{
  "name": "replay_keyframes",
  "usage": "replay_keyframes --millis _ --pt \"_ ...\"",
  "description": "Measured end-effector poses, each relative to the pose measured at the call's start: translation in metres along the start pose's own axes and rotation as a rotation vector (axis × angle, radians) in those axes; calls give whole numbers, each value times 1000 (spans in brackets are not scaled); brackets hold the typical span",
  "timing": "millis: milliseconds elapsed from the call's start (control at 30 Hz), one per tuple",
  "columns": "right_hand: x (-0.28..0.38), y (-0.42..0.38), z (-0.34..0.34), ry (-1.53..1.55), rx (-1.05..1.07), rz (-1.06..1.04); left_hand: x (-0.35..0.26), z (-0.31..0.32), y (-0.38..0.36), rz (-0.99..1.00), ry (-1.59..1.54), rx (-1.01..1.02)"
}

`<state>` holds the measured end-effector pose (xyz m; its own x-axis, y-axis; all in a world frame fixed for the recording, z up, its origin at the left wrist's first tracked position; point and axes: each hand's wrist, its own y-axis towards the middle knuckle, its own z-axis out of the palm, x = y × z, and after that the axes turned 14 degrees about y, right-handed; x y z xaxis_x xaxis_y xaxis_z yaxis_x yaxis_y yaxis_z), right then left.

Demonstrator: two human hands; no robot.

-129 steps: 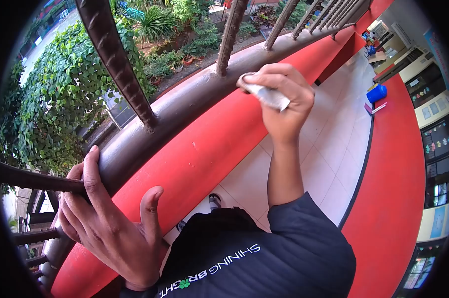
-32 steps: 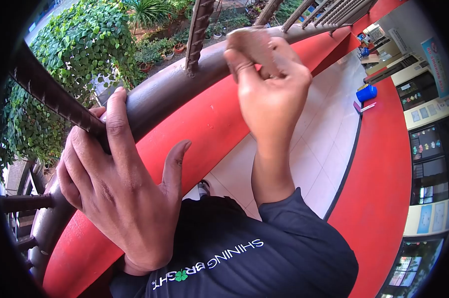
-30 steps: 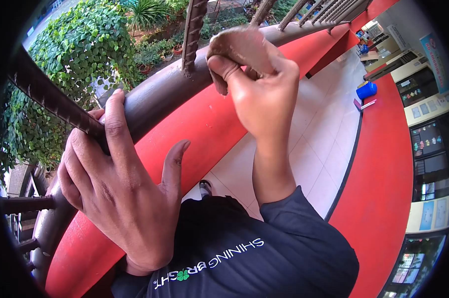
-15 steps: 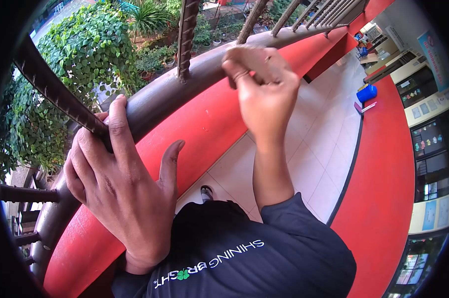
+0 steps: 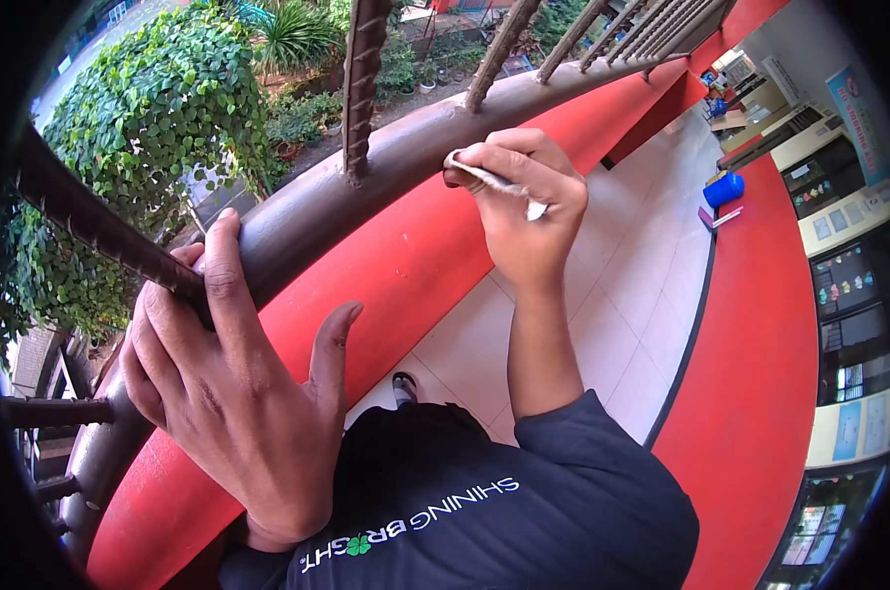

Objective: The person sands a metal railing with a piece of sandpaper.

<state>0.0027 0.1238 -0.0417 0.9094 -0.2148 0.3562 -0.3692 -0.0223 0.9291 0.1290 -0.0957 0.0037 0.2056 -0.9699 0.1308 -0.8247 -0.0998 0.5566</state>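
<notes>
My left hand (image 5: 238,393) lies over the dark brown round rail (image 5: 297,231), fingers apart, thumb raised off to the side, with nothing held. Its fingers rest beside a ridged brown bar (image 5: 101,231). My right hand (image 5: 529,211) is closed around a thin folded piece of sandpaper or cloth (image 5: 494,180), which shows a pale edge; which of the two it is I cannot tell. This hand is above the red ledge (image 5: 406,256), close to the rail's near side.
Upright ridged bars (image 5: 359,88) rise from the rail, with leafy plants (image 5: 170,98) beyond. On the right, a blue container (image 5: 723,190) stands beside a red floor strip (image 5: 760,344). Pale tiles (image 5: 465,334) and a shoe (image 5: 404,383) show below.
My right hand has moved slightly down, and the folded piece has turned from showing its brown face to showing its edge. My left hand has shifted slightly down on the rail.
</notes>
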Motion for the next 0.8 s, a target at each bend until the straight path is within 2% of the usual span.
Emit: replay_keyframes --millis 33,67,133,167,200,267,300,333,400,467,533,600,633,667,733,767,800 --pt "-6 -4 -9 -1 1 139 0 0 0 1 10 1" --pt "-22 1 -15 150 -221 223 0 1 -1 0 21 5" --pt "-32 15 -32 143 -297 347 -1 1 -2 -8 10 2" --pt "-30 8 -27 199 -252 273 -1 1 -1 -8 12 10" --pt "-16 4 -18 25 -27 119 -2 1 0 -5 16 17" --pt "6 6 -7 54 180 43 -3 2 2 -3 13 25" --pt "-20 -1 -14 194 -5 182 -3 1 3 -2 19 30" --pt "-29 4 -20 309 -306 330 -3 1 1 -7 20 39" --pt "-45 5 -37 91 -326 304 -3 1 0 -11 27 29" --pt "-11 10 -29 -49 126 75 -3 2 2 12 37 9" --pt "-16 11 -36 -120 136 119 -4 2 2 9 57 -17" --pt "-49 23 -54 216 -346 408 -7 0 0 -2 64 14" --pt "-49 20 -55 50 -281 334 -7 2 -1 -1 72 6" --pt "-41 16 -45 72 -94 160 -8 3 1 -4 85 -10" --pt "-2 19 -22 139 226 160 -9 3 1 4 97 -17" --pt "-17 16 -30 119 214 85 -9 3 1 4 91 -21" --pt "-27 14 -29 378 -17 302 -9 2 1 -9 83 -23"
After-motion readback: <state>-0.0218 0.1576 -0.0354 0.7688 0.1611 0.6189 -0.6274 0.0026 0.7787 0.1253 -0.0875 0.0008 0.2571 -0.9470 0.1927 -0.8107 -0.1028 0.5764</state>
